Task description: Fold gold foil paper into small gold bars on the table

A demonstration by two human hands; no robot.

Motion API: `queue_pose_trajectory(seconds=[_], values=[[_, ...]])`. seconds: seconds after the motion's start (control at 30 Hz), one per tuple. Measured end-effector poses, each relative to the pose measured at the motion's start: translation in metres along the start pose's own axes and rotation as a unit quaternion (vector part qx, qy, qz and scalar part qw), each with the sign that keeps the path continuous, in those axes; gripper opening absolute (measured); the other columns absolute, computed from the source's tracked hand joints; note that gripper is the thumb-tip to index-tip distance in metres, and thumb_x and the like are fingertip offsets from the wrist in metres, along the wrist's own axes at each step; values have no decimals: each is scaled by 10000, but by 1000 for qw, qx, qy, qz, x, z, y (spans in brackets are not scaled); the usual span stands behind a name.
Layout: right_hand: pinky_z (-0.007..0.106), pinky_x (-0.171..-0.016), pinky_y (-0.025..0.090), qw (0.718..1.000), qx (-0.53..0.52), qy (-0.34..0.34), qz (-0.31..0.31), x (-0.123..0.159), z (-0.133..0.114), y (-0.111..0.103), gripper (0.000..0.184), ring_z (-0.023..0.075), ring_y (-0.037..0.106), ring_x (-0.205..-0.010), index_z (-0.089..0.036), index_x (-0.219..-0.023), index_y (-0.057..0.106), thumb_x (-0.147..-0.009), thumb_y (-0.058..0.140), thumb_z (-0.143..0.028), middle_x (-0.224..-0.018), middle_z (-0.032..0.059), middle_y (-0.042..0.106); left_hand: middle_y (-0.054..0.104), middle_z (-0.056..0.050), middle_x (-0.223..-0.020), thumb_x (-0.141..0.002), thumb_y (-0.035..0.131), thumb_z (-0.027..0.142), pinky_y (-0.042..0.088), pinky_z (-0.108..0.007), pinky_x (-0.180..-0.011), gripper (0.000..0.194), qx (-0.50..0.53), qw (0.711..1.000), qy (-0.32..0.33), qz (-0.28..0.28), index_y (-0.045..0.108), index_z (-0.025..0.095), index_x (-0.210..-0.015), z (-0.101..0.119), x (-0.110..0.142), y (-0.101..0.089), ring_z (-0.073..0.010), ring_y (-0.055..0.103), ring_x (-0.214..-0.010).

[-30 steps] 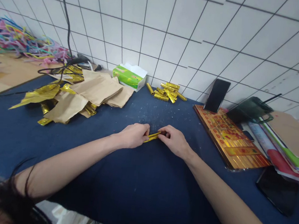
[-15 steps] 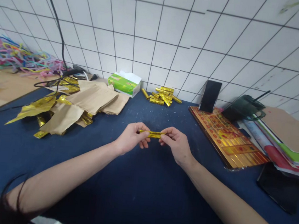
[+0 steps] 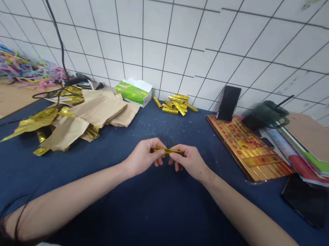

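Fingers [image 3: 158, 154] of the left hand [image 3: 139, 160] and those of the right hand [image 3: 193, 163] are pinching, each at one end, one narrow gold foil roll [image 3: 167, 151], which is held level between them, above the middle of the blue surface [image 3: 143, 214]. From where I stand, I would judge that the piece in the fingers is partly or fully formed; its seam I cannot see. Near the tiled wall [image 3: 157, 20] lies a heap of finished-looking gold rolls [image 3: 179, 108]; I count about eight or nine, but they overlap, so the exact number is not sure. As for what is left, several loose gold foil pieces [image 3: 37, 121] lie unrolled at the left, among some sheets of brown paper [image 3: 98, 108], and these I cannot count. Besides, there is one tissue box [image 3: 132, 93], one upright phone [image 3: 229, 103] leaning on the wall, one dark green mug [image 3: 267, 114], and one flat black object [image 3: 305, 200] at the far right.
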State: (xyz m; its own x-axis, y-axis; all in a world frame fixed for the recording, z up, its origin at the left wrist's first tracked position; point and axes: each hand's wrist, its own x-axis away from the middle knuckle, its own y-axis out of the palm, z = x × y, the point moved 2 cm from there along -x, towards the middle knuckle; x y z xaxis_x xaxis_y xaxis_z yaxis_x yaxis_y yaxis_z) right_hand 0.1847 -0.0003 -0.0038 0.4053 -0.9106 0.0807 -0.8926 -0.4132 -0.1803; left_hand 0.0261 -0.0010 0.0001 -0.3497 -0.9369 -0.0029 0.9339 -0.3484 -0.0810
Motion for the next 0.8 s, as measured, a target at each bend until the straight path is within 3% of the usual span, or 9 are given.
queue_pose_trajectory(seconds=[0.33, 0.63, 0.8], values=[[191, -354, 351, 993, -122, -1, 12, -1, 7, 1, 150, 74, 504, -360, -154, -741, 584, -733, 584, -304, -570, -3, 631, 631, -21, -657, -783, 471, 133, 507, -242, -593, 113, 80, 996, -38, -33, 518, 103, -881, 4, 1, 0, -125, 644, -618], [185, -333, 316, 989, -142, 36, 30, -1, 9, 4, 248, 69, 458, -331, -171, -670, 516, -771, 540, -396, -487, -22, 583, 610, 15, -654, -798, 479, 161, 507, -267, -604, 274, -79, 996, 38, -21, 450, 158, -1070, 3, 7, 0, -121, 619, -592], [170, -309, 293, 987, -138, 50, 57, -1, 7, 5, 316, 61, 399, -330, -174, -614, 503, -762, 545, -451, -410, -44, 498, 594, 27, -669, -796, 481, 156, 512, -255, -599, 321, -79, 995, 48, -31, 438, 176, -1113, 5, 12, 3, -120, 626, -609]])
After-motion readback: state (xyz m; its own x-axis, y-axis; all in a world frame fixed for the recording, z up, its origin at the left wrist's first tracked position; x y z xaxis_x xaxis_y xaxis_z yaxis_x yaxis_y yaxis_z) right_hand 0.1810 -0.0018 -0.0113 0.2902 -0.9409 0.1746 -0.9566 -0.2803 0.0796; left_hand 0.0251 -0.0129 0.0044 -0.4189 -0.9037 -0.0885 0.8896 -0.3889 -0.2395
